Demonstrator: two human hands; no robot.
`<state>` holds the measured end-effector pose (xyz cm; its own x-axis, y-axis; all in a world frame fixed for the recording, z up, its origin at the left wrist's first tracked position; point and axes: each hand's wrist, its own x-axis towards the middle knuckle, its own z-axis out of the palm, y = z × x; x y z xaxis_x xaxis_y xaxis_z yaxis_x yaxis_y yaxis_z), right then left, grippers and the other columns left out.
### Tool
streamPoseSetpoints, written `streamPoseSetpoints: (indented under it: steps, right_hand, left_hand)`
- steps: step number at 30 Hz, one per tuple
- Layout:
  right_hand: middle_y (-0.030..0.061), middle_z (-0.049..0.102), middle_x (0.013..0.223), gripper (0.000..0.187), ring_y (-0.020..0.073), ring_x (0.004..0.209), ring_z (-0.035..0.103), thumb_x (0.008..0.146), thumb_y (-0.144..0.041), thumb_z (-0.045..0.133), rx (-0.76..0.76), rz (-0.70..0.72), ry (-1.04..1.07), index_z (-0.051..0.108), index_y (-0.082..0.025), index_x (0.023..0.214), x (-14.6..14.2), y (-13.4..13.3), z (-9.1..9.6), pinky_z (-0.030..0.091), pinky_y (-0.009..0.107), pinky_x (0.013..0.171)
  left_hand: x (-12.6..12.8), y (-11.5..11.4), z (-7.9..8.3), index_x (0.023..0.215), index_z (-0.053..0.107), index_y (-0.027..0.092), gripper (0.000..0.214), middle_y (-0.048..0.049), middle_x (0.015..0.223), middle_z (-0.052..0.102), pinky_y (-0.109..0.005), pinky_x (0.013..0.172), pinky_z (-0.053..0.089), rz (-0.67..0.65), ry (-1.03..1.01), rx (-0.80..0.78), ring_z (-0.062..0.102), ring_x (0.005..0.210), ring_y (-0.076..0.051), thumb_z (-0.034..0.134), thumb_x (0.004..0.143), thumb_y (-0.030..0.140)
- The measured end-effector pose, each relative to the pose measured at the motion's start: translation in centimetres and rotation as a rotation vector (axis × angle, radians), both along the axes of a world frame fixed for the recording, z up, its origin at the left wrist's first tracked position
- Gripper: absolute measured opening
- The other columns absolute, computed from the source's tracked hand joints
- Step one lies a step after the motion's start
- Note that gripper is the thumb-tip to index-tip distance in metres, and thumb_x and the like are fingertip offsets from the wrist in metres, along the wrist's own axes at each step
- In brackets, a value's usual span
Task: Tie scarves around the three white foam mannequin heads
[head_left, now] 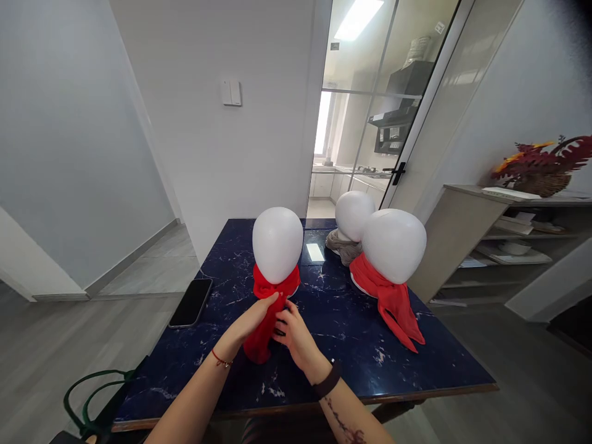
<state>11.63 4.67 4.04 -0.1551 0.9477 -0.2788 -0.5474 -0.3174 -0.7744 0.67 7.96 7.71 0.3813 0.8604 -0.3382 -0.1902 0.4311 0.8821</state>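
A white mannequin head (277,240) stands in front of me with a red scarf (259,339) wrapped round its neck. The scarf's loose end hangs down the front onto the table. My left hand (247,320) is closed on the scarf just below the neck, its thumb along the top of the cloth. My right hand (298,339) is at the scarf's right edge, its fingers curled against the cloth; part of the grip is hidden. To the right, a second white head (395,243) wears a lighter red scarf (393,299), knotted with two tails hanging.
Behind it stands a third white head (355,214) with a grey-brown scarf (345,248). A black phone (191,302) lies at the left edge of the dark blue marbled table (337,357). A shelf unit (462,246) is at the right; a green-handled bag (87,407) sits lower left.
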Motion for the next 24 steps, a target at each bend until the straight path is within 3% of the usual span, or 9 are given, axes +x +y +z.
streamPoseSetpoints:
  steps: [2, 4, 7, 12, 16, 19, 24]
  right_hand:
    - [0.0014, 0.064, 0.103, 0.073, 0.0182, 0.089, 0.063, 0.06, -0.02, 0.071, 0.085, -0.133, -0.092, 0.034, -0.03, 0.122, -0.6, -0.2, -0.3, 0.047, 0.032, 0.079]
    - [0.0035, 0.063, 0.109, 0.082, 0.0191, 0.096, 0.062, 0.055, -0.015, 0.075, 0.178, -0.204, -0.148, 0.031, -0.028, 0.123, -1.3, -0.2, -0.8, 0.046, 0.031, 0.085]
    - [0.0039, 0.062, 0.112, 0.072, 0.0192, 0.098, 0.061, 0.058, -0.012, 0.07, 0.256, -0.209, -0.18, 0.037, -0.026, 0.121, -1.7, 0.2, -1.7, 0.046, 0.029, 0.084]
    - [0.005, 0.067, 0.092, 0.025, 0.0189, 0.082, 0.06, 0.073, -0.024, 0.053, 0.22, -0.194, -0.322, 0.062, -0.017, 0.096, -0.5, 0.8, -2.7, 0.045, 0.027, 0.072]
    - [0.0048, 0.068, 0.095, 0.026, 0.0194, 0.085, 0.059, 0.078, -0.033, 0.052, 0.259, -0.222, -0.332, 0.064, -0.017, 0.094, 0.9, 0.7, -2.5, 0.045, 0.029, 0.076]
    - [0.0043, 0.067, 0.099, 0.025, 0.0191, 0.091, 0.059, 0.079, -0.036, 0.053, 0.273, -0.293, -0.313, 0.062, -0.019, 0.095, 1.6, 0.6, -2.0, 0.046, 0.029, 0.08]
    - [0.0026, 0.065, 0.087, 0.031, 0.0152, 0.063, 0.058, 0.082, -0.044, 0.051, 0.164, -0.21, -0.32, 0.056, -0.022, 0.103, 2.4, 0.3, -1.2, 0.047, 0.028, 0.056]
  left_hand:
    - [0.2, -0.2, 0.1, 0.097, 0.07, 0.013, 0.03, -0.009, 0.088, 0.073, -0.03, 0.081, 0.05, -0.022, -0.044, 0.087, 0.066, 0.08, -0.02, 0.06, 0.081, 0.036]
    - [0.3, -0.4, 0.3, 0.1, 0.07, 0.013, 0.031, -0.0084, 0.091, 0.073, -0.031, 0.091, 0.046, -0.024, -0.04, 0.135, 0.065, 0.09, -0.021, 0.062, 0.081, 0.036]
    - [0.2, -0.2, 0.5, 0.098, 0.071, 0.012, 0.031, -0.0081, 0.091, 0.073, -0.031, 0.096, 0.042, 0.002, -0.01, 0.127, 0.064, 0.095, -0.022, 0.062, 0.081, 0.036]
    - [-0.6, 0.7, -0.4, 0.098, 0.071, 0.013, 0.035, -0.0086, 0.096, 0.073, -0.029, 0.096, 0.04, 0.086, -0.025, 0.111, 0.062, 0.101, -0.022, 0.061, 0.081, 0.042]
    - [-1.1, 1.1, -1.6, 0.098, 0.07, 0.014, 0.046, -0.0081, 0.097, 0.073, -0.031, 0.086, 0.043, 0.133, 0.039, 0.076, 0.063, 0.096, -0.024, 0.057, 0.08, 0.055]
    - [-1.2, 1.1, -2.2, 0.095, 0.069, 0.013, 0.047, -0.0091, 0.092, 0.073, -0.03, 0.075, 0.045, 0.153, 0.022, 0.024, 0.064, 0.085, -0.022, 0.057, 0.078, 0.055]
    - [-0.6, 1.5, -3.4, 0.081, 0.065, 0.014, 0.026, -0.0061, 0.083, 0.07, -0.029, 0.076, 0.045, 0.213, -0.117, 0.152, 0.063, 0.079, -0.018, 0.07, 0.069, 0.035]
